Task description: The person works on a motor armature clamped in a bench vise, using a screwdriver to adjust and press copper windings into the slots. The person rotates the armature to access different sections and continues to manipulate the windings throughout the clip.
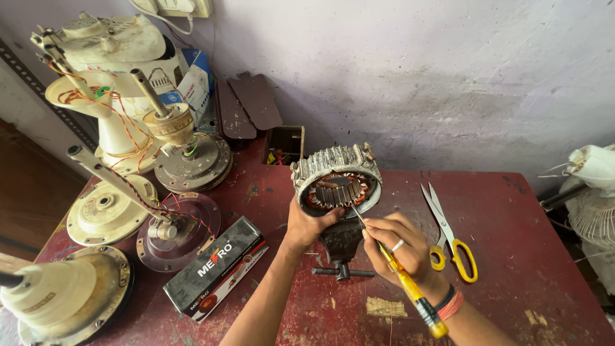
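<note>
My left hand point(307, 224) grips the lower rim of a ring-shaped metal motor stator point(337, 176) with copper windings inside, tilted up on edge above a small black bench vise point(341, 247). My right hand point(400, 247) holds a yellow-handled screwdriver point(410, 288), its thin tip reaching into the stator's inner slots. A ring is on one finger and bands are on that wrist.
Yellow-handled scissors point(451, 234) lie right of my right hand on the dark red table point(525, 269). A long black and red box point(214, 269) sits at left. Several fan motors and housings point(109, 211) with wires crowd the left side. A white fan point(592, 198) stands at the right edge.
</note>
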